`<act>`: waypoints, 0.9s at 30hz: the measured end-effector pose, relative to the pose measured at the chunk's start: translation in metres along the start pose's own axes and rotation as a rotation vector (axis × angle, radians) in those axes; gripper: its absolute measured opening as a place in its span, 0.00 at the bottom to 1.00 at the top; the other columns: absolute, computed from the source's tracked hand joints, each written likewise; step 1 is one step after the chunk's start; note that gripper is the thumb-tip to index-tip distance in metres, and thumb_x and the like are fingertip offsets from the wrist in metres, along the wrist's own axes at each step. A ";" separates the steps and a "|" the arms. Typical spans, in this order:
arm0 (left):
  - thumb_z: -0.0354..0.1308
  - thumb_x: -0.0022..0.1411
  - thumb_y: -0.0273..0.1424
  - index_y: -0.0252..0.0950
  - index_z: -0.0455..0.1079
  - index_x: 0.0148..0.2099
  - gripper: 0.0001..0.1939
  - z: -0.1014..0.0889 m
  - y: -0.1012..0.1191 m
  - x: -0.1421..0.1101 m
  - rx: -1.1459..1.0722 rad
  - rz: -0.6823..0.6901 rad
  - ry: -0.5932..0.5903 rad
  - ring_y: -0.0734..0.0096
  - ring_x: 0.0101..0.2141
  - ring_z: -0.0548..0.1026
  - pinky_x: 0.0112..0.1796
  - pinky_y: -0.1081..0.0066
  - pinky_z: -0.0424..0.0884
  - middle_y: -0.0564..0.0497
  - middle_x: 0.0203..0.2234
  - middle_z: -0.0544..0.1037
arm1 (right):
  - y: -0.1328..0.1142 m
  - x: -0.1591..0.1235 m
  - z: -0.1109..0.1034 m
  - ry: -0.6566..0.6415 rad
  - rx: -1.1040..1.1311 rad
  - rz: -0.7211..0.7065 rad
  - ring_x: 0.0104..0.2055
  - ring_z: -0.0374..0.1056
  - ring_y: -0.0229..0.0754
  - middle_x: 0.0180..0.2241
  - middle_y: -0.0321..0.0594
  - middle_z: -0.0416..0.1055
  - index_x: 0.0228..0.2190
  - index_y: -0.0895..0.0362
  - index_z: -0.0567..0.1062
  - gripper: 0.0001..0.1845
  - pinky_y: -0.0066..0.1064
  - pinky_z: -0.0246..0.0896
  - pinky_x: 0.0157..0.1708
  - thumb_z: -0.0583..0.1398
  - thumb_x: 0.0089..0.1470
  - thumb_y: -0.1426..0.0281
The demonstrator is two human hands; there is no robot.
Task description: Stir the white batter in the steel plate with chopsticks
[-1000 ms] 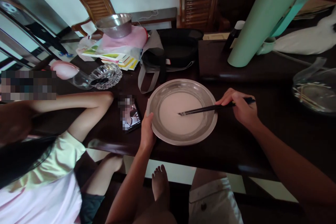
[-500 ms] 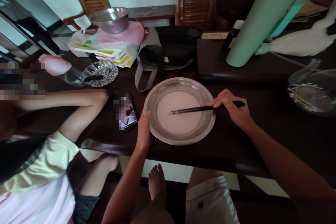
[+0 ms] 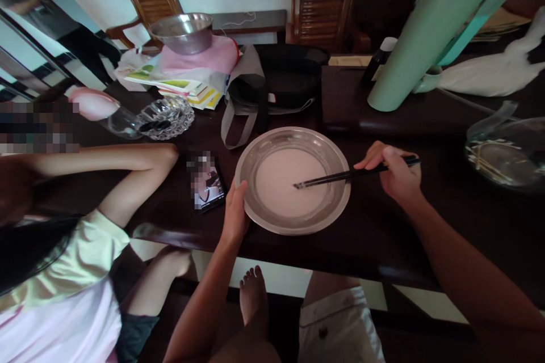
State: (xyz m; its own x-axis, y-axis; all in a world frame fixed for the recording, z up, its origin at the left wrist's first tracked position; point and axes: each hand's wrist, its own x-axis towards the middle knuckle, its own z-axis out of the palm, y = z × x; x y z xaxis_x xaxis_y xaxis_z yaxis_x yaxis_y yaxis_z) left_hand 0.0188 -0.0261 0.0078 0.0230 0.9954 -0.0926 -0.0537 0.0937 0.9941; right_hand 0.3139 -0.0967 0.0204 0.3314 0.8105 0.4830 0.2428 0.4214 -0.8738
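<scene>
A wide metal bowl (image 3: 247, 204) stands on the dark table, holding a pale, milky liquid (image 3: 281, 187). My left hand (image 3: 235, 212) grips the bowl's left rim, thumb on top and the other fingers hidden beneath or behind it. In my right hand (image 3: 394, 173) is a pair of black chopsticks (image 3: 347, 174), held close together. Their tips reach into the liquid near the bowl's middle, while the back ends stick out past my hand on the right.
A phone (image 3: 207, 184) lies left of the bowl, beside a person's bent arm (image 3: 128, 161). Behind are a grey-and-black bag (image 3: 285, 76), a glass dish (image 3: 170, 116) and another metal bowl (image 3: 183, 34) on a pile. A green cylinder (image 3: 409, 62) and a clear container (image 3: 506, 153) stand right.
My right hand has moved to the right, drawing the chopstick tips from the left part of the liquid toward its middle. My left hand stays on the rim.
</scene>
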 end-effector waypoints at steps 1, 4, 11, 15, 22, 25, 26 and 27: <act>0.61 0.54 0.44 0.38 0.73 0.31 0.14 0.000 0.000 0.000 0.001 0.002 0.003 0.46 0.59 0.70 0.54 0.59 0.72 0.43 0.43 0.82 | 0.000 -0.001 0.001 -0.047 -0.002 0.008 0.29 0.71 0.46 0.25 0.39 0.80 0.21 0.49 0.80 0.22 0.42 0.66 0.32 0.57 0.64 0.58; 0.61 0.55 0.43 0.38 0.73 0.31 0.13 0.000 0.001 0.000 -0.002 0.003 0.003 0.45 0.60 0.68 0.55 0.57 0.72 0.43 0.42 0.82 | -0.001 -0.003 0.004 -0.175 -0.095 0.018 0.34 0.72 0.47 0.29 0.38 0.82 0.25 0.48 0.82 0.17 0.43 0.67 0.36 0.59 0.63 0.60; 0.61 0.57 0.41 0.38 0.75 0.34 0.12 -0.003 -0.001 0.000 -0.005 -0.011 -0.034 0.48 0.59 0.70 0.56 0.58 0.70 0.43 0.45 0.81 | -0.001 -0.003 0.005 -0.088 0.037 0.011 0.29 0.71 0.44 0.25 0.38 0.79 0.23 0.50 0.81 0.21 0.40 0.65 0.33 0.57 0.65 0.61; 0.59 0.58 0.43 0.36 0.77 0.43 0.17 -0.004 -0.007 0.002 -0.018 0.000 -0.034 0.50 0.56 0.73 0.57 0.59 0.69 0.45 0.47 0.81 | -0.003 -0.003 0.006 -0.167 -0.095 0.027 0.36 0.73 0.46 0.29 0.39 0.81 0.26 0.50 0.82 0.17 0.42 0.66 0.39 0.59 0.63 0.60; 0.58 0.60 0.42 0.38 0.77 0.49 0.19 -0.004 -0.011 0.002 -0.036 -0.013 -0.054 0.53 0.54 0.75 0.55 0.59 0.70 0.46 0.48 0.81 | -0.002 -0.004 0.005 -0.145 -0.012 0.040 0.30 0.71 0.45 0.24 0.38 0.79 0.23 0.49 0.81 0.21 0.42 0.66 0.34 0.57 0.64 0.57; 0.58 0.60 0.42 0.38 0.78 0.45 0.17 -0.004 -0.009 0.002 -0.021 -0.014 -0.046 0.53 0.54 0.75 0.56 0.59 0.69 0.46 0.48 0.81 | -0.002 -0.005 0.006 -0.157 -0.098 0.046 0.35 0.72 0.46 0.28 0.38 0.80 0.26 0.49 0.82 0.18 0.43 0.67 0.39 0.59 0.63 0.58; 0.58 0.59 0.42 0.38 0.78 0.43 0.16 -0.004 -0.007 0.001 -0.011 -0.012 -0.039 0.53 0.54 0.75 0.56 0.59 0.70 0.46 0.47 0.81 | -0.001 -0.004 0.006 -0.113 -0.086 0.043 0.35 0.73 0.46 0.28 0.38 0.80 0.25 0.49 0.82 0.18 0.43 0.66 0.39 0.59 0.63 0.58; 0.59 0.59 0.42 0.38 0.78 0.41 0.15 -0.004 -0.005 0.001 0.003 -0.010 -0.030 0.52 0.54 0.75 0.56 0.60 0.70 0.46 0.47 0.81 | -0.001 -0.004 0.006 -0.065 -0.051 0.042 0.33 0.72 0.45 0.27 0.38 0.80 0.24 0.49 0.82 0.19 0.42 0.66 0.37 0.59 0.63 0.58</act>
State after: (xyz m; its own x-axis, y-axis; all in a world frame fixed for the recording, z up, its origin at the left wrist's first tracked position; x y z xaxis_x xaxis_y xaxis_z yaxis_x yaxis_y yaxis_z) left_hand 0.0155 -0.0259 0.0022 0.0532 0.9935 -0.1011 -0.0502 0.1037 0.9933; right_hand 0.3072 -0.0983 0.0190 0.2827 0.8522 0.4402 0.2769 0.3669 -0.8881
